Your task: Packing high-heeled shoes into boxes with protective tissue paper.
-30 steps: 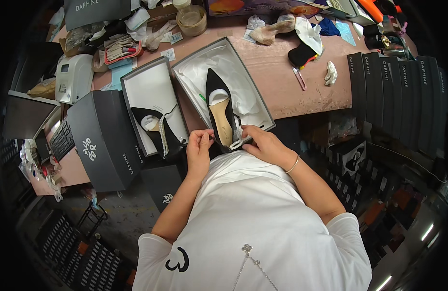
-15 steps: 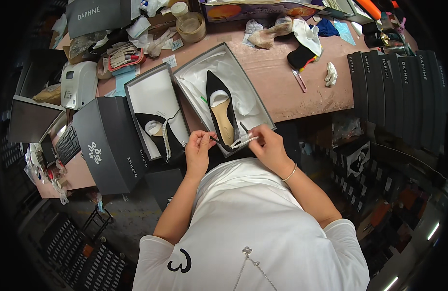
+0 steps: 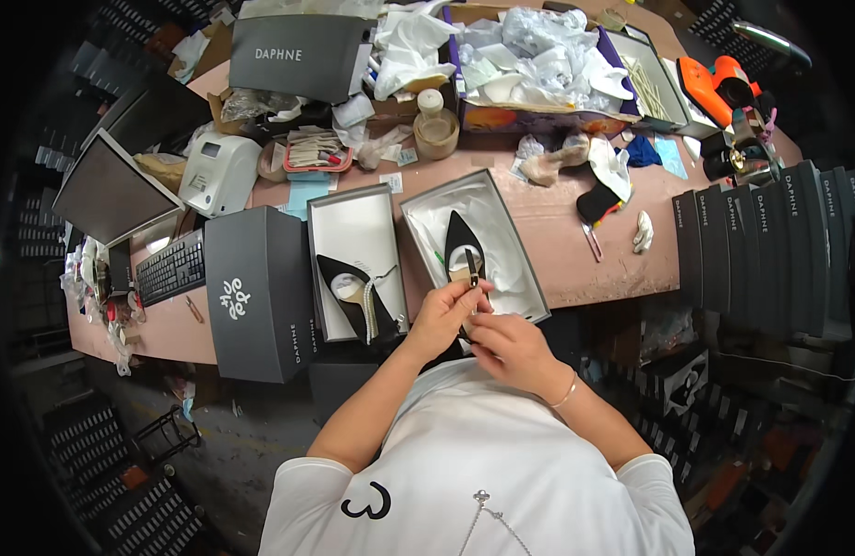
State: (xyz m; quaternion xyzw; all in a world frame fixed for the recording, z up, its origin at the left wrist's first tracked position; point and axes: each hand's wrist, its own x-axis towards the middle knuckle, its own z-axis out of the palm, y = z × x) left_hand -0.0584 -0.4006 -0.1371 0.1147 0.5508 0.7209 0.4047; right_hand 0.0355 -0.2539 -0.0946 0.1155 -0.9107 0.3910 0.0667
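Here, left hand (image 3: 443, 315) pinches black pointed shoe (image 3: 463, 255) strap; right hand (image 3: 502, 345) grips its heel end.

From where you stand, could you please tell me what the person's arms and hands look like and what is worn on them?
Both forearms are bare. The left hand wears nothing that I can see. The right hand has a thin, light bracelet at the wrist. Short white sleeves of a T-shirt cover only the upper arms. No gloves or watch show.
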